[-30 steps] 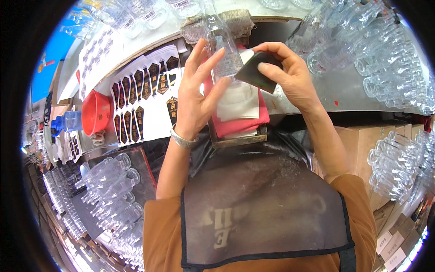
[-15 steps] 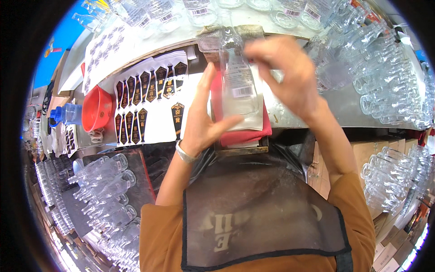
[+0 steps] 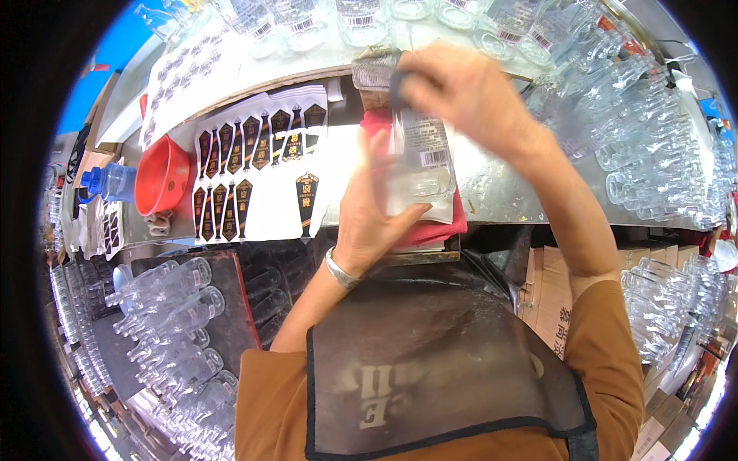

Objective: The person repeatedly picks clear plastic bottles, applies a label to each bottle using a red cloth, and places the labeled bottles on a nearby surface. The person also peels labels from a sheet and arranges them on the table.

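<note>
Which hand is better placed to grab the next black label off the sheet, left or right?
Probably the left hand. It steadies the clear bottle beside the label sheet, which lies on its side. The right hand is over the bottle's top, farther from the sheet.

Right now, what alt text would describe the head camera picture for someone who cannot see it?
A person's left hand steadies a clear glass bottle on a red cloth while the right hand presses near its top. Sheets of dark labels, a red bowl and many empty bottles surround them.
</note>
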`<state>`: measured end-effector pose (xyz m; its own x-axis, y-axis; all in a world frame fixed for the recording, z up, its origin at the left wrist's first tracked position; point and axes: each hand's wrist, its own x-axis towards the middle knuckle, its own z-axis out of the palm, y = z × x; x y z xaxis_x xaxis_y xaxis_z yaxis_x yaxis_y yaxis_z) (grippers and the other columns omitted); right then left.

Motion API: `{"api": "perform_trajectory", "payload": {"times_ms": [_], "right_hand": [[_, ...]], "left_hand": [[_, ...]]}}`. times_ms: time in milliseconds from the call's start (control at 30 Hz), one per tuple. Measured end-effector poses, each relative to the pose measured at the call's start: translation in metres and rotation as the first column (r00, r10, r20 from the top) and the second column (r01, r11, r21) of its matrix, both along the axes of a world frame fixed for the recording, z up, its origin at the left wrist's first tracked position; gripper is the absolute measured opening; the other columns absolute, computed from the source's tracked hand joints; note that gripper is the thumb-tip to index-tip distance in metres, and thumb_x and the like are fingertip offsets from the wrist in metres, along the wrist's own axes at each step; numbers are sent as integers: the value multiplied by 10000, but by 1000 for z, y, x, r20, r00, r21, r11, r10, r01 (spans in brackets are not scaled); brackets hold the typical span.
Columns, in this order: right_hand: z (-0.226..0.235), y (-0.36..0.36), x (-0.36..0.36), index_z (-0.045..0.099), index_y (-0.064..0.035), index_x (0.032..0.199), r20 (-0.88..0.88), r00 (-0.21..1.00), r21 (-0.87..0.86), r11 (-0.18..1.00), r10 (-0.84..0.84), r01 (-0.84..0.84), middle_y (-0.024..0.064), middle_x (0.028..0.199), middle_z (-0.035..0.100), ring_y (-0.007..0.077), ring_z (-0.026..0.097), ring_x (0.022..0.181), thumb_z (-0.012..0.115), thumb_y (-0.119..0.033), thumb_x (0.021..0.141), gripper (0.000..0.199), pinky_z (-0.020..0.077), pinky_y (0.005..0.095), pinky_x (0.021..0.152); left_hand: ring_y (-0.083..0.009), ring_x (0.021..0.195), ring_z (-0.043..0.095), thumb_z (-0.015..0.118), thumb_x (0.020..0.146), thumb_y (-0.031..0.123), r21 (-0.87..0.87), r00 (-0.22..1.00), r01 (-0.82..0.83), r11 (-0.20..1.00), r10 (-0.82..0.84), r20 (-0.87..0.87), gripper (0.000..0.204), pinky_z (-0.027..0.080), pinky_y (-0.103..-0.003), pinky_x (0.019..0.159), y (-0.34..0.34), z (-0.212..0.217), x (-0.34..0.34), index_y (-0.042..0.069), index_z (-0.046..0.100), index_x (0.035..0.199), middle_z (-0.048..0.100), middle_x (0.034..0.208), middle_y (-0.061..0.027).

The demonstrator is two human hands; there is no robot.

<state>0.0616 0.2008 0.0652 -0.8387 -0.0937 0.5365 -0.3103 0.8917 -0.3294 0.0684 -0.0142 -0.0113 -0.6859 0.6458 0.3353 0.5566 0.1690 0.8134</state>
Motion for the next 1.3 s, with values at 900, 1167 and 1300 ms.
{"api": "perform_trajectory", "payload": {"times_ms": [900,1167,1300], "right_hand": [[-47,-3,110,691,-53,1038,99,940,-577,788,327,-213,129,1093,699,260,678,961,744,8,755,295,541,366,826],[9,22,26,683,-39,1081,4,1000,-189,982,5,-4,145,965,710,317,683,872,678,-172,892,232,538,371,783],[13,3,7,672,-62,923,-89,996,45,999,26,-22,116,844,680,314,672,826,668,-173,852,131,545,410,751]], "left_hand": [[-268,1325,516,804,777,90,26,971,113,993,-116,211,831,391,-372,1107,-20,-17,-18,0,402,1498,523,1450,-178],[-292,1305,534,825,750,76,-8,993,23,1000,-22,113,943,411,-389,1097,-7,-2,-3,-8,312,1536,523,1441,-195],[-273,1299,531,844,729,76,-47,999,32,998,-30,43,1027,455,-398,1062,-2,6,-1,-6,245,1560,461,1505,-190]]}}
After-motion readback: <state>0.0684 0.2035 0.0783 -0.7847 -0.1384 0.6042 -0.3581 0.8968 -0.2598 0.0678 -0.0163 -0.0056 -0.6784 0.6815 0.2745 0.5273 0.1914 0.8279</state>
